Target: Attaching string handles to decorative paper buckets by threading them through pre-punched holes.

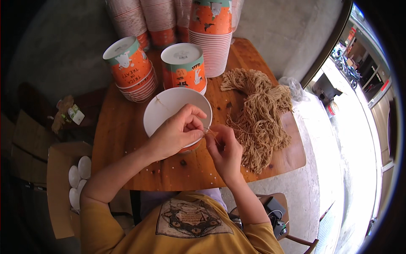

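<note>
A paper bucket (157, 116) with a white inside and an orange outside stands in front of me on the table, its mouth tilted toward me. Thin brown twine (157, 99) hangs inside it from the far left rim. My left hand (175, 130) reaches over the near rim, thumb and fingers pinched on a bit of twine at the right rim. Just beside it, my right hand (225, 149) also pinches the twine, fingers curled. The fingertips partly hide the twine between them. To the right lies a loose heap of tan twine strands (263, 122).
Upside-down printed buckets stand behind: a leaning stack (134, 72), a short stack (182, 65) and a tall one (211, 46). Wrapped stacks (157, 17) line the wall. Left of the wooden table (122, 169) is a cardboard box (63, 186) holding white cups. A chair (275, 211) sits lower right.
</note>
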{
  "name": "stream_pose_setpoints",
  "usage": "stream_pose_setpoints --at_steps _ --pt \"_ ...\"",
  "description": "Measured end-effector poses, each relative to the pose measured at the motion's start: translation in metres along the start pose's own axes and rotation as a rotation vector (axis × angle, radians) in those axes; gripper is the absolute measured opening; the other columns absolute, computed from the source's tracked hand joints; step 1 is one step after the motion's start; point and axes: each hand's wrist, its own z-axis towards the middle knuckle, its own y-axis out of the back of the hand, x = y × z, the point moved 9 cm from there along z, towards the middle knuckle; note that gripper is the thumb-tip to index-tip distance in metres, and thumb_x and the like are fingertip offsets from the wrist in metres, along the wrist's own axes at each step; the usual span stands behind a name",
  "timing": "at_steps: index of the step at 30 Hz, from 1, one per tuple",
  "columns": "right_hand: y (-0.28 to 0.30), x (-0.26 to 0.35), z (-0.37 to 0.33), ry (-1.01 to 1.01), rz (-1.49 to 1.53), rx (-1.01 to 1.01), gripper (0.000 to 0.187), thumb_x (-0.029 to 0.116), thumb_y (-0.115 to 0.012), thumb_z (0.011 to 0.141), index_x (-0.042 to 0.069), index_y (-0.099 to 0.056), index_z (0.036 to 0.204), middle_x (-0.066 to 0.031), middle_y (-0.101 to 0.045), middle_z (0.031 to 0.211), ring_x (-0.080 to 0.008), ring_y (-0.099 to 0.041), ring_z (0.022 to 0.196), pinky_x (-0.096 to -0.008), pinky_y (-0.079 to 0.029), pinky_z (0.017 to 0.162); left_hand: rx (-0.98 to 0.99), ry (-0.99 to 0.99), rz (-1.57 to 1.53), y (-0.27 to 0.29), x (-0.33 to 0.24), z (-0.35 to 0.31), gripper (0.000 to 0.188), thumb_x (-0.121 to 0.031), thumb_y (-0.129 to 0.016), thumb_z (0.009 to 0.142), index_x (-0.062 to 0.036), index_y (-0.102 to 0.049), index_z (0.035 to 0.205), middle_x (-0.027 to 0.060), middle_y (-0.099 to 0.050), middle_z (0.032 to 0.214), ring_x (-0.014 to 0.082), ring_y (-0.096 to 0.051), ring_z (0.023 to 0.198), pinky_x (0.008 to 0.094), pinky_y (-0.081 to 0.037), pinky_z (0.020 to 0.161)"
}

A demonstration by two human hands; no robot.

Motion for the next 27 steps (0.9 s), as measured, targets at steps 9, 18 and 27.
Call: stream_pose_setpoints --at_steps 9,18,27 --pt "0.003 0.022 -0.003 0.347 -0.123 -0.078 0.017 0.000 -0.069 0.083 0.006 -0.061 0.096 -0.0066 -0.062 0.073 -0.0180 -0.057 0.059 -0.0299 -0.048 0.054 0.071 0.027 0.160 -0.008 -0.001 -0.003 0.030 0.000 -0.057 0.093 -0.0032 -0.046 0.121 0.0020 -0.056 0.097 0.0075 -0.055 0.088 0.0246 -0.048 0.081" --pt "0.001 -0.008 -0.005 0.124 0.091 -0.053 0.011 0.002 -0.068 0.087 0.002 -0.059 0.094 -0.0081 -0.064 0.080 -0.0141 -0.059 0.062 -0.0257 -0.048 0.057 -0.067 -0.239 0.585 -0.003 -0.019 -0.006 0.010 0.000 -0.057 0.090 -0.0022 -0.055 0.100 0.0048 -0.053 0.090 0.0145 -0.055 0.078 0.0285 -0.048 0.073" --pt "0.005 -0.007 -0.010 0.192 0.102 -0.043 0.012 0.001 -0.068 0.088 0.001 -0.060 0.097 0.0014 -0.062 0.078 -0.0034 -0.051 0.063 -0.0193 -0.043 0.057 -0.072 -0.223 0.544 -0.006 -0.024 -0.005 0.007 -0.001 -0.059 0.088 -0.0011 -0.054 0.093 0.0114 -0.055 0.093 0.0278 -0.058 0.082 0.0370 -0.048 0.073"
